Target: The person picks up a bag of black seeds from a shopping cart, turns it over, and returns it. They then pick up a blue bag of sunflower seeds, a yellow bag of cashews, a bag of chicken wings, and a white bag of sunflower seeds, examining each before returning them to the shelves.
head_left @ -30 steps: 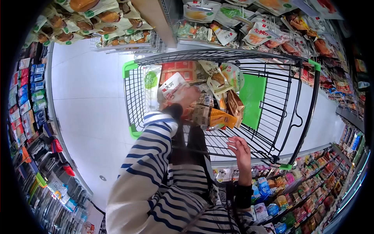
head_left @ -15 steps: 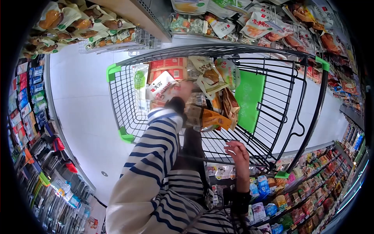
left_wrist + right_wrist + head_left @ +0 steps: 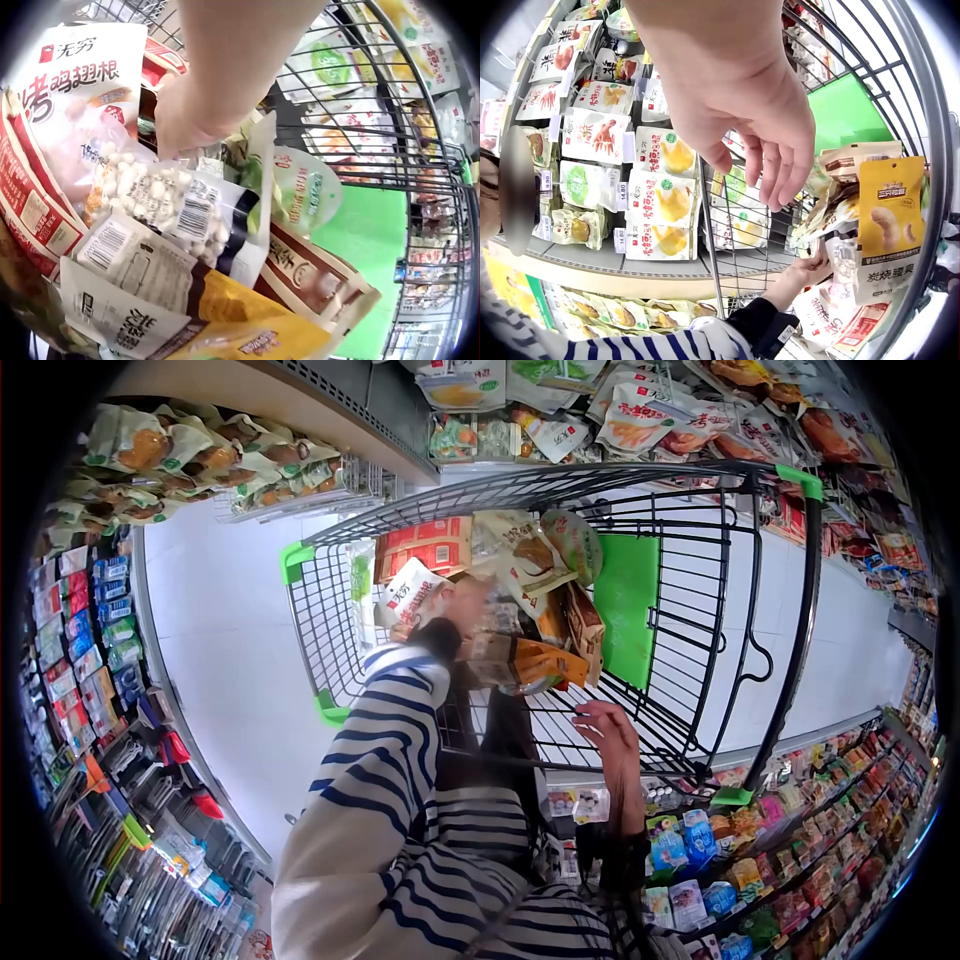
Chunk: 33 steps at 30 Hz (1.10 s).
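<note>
My left hand (image 3: pixel 464 606) reaches down among bagged snacks in a shopping cart (image 3: pixel 775 705). In the left wrist view its fingertips are hidden between the bags, so I cannot tell whether they grip one. Beside it stands a white snack bag (image 3: pixel 82 82) with red and black lettering. A clear bag of white nuts (image 3: pixel 154 187) lies just below the hand, with a yellow and white bag (image 3: pixel 217 311) nearer. My right hand (image 3: pixel 612 735) hovers at the cart's near side, fingers loosely bent and holding nothing.
The cart also holds red packs (image 3: pixel 425 548), a brown bag (image 3: pixel 583 625) and a green panel (image 3: pixel 628 610). Shelves of bagged food (image 3: pixel 660 420) stand beyond it, and a packed rack (image 3: pixel 95 660) lines the left. Another shelf (image 3: pixel 740 860) runs close on the right.
The head view shifts slightly, moving the cart and shelves within it. My left hand stays among the bags, moving a little there; the white bag beside it tilts slightly. My right hand keeps its loose pose.
</note>
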### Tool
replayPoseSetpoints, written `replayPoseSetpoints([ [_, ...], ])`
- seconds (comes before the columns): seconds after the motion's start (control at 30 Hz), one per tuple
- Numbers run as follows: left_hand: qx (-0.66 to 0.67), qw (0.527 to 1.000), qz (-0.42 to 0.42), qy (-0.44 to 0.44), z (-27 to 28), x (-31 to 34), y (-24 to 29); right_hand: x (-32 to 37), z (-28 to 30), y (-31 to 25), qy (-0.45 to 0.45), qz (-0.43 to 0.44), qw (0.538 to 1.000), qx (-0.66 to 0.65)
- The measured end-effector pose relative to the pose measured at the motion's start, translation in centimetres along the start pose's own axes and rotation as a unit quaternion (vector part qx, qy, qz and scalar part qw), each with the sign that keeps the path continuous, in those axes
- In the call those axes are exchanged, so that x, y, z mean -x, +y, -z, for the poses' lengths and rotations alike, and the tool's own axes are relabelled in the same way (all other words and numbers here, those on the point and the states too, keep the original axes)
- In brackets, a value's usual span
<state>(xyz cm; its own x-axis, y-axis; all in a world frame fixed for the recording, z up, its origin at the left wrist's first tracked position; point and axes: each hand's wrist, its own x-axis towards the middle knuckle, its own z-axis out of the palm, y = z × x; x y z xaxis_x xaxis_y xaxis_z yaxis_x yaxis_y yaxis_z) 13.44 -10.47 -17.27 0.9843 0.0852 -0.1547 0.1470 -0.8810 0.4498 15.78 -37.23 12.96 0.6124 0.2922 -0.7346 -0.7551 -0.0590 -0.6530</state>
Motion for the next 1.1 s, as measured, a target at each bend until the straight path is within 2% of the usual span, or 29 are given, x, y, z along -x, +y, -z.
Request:
replayPoseSetpoints([
  [0.03, 0.111, 0.987, 0.111, 0.028, -1.9, -0.1, -0.1, -0.1, 0.1, 0.1, -0.011, 0.015, 1.000, 0.000],
  [0.07, 0.281, 0.903, 0.325, -0.012, -4.9, -1.3, -0.4, -0.2, 0.2, 0.0, -0.017, 0.021, 1.000, -0.009],
  [0.13, 0.422, 0.759, 0.494, -0.042, -5.1, -2.4, 0.2, 0.1, 0.0, -0.8, -0.023, 0.028, 0.999, -0.012],
  [0.2, 0.407, 0.789, 0.459, -0.029, -4.1, -1.3, 0.9, 0.6, 0.0, -1.4, -0.031, 0.035, 0.999, -0.015],
  [0.27, 0.427, 0.788, 0.443, 0.002, -2.7, -0.7, 1.8, 0.7, 0.5, -1.3, -0.048, 0.068, 0.996, -0.021],
  [0.37, 0.340, 0.841, 0.422, -0.007, 2.5, -0.1, 3.7, 1.4, 0.7, -2.0, -0.048, 0.086, 0.995, -0.018],
  [0.4, 0.304, 0.876, 0.375, 0.011, 4.5, 0.4, 4.8, 1.6, 0.7, -2.2, -0.044, 0.088, 0.995, -0.015],
  [0.5, 0.405, 0.861, 0.308, -0.008, 7.2, 2.6, 5.4, 1.9, 1.0, -2.4, -0.056, 0.116, 0.992, -0.017],
  [0.53, 0.309, 0.911, 0.268, 0.044, 11.9, 3.1, 8.6, 2.1, 0.9, -2.7, -0.056, 0.119, 0.991, -0.011],
  [0.63, 0.504, 0.809, 0.295, 0.072, 18.2, 3.7, 10.3, 2.7, 0.4, -3.6, -0.079, 0.139, 0.987, -0.029],
  [0.67, 0.532, 0.791, 0.289, 0.085, 21.1, 3.8, 11.4, 2.7, 0.3, -3.7, -0.086, 0.144, 0.986, -0.022],
  [0.7, 0.554, 0.781, 0.255, 0.138, 22.3, 4.0, 11.4, 2.6, 0.2, -3.8, -0.093, 0.150, 0.984, -0.014],
  [0.87, 0.633, 0.726, 0.239, 0.125, 31.4, 6.2, 13.4, 2.8, -1.5, -4.8, -0.151, 0.190, 0.970, 0.024],
  [0.9, 0.652, 0.711, 0.231, 0.126, 33.6, 6.9, 15.0, 2.7, -2.0, -4.9, -0.149, 0.223, 0.961, 0.071],
  [0.97, 0.649, 0.719, 0.226, 0.106, 36.5, 8.5, 17.6, 2.8, -3.4, -4.9, -0.141, 0.285, 0.934, 0.164],
  [1.0, 0.647, 0.723, 0.223, 0.096, 37.3, 9.2, 18.5, 3.9, -4.4, -5.5, -0.134, 0.266, 0.937, 0.184],
  [1.03, 0.645, 0.726, 0.222, 0.084, 38.2, 9.9, 19.7, 4.4, -5.2, -5.9, -0.119, 0.345, 0.899, 0.241],
  [1.1, 0.677, 0.708, 0.190, 0.071, 39.4, 11.3, 22.4, 5.4, -6.3, -6.3, -0.082, 0.487, 0.797, 0.348],
])
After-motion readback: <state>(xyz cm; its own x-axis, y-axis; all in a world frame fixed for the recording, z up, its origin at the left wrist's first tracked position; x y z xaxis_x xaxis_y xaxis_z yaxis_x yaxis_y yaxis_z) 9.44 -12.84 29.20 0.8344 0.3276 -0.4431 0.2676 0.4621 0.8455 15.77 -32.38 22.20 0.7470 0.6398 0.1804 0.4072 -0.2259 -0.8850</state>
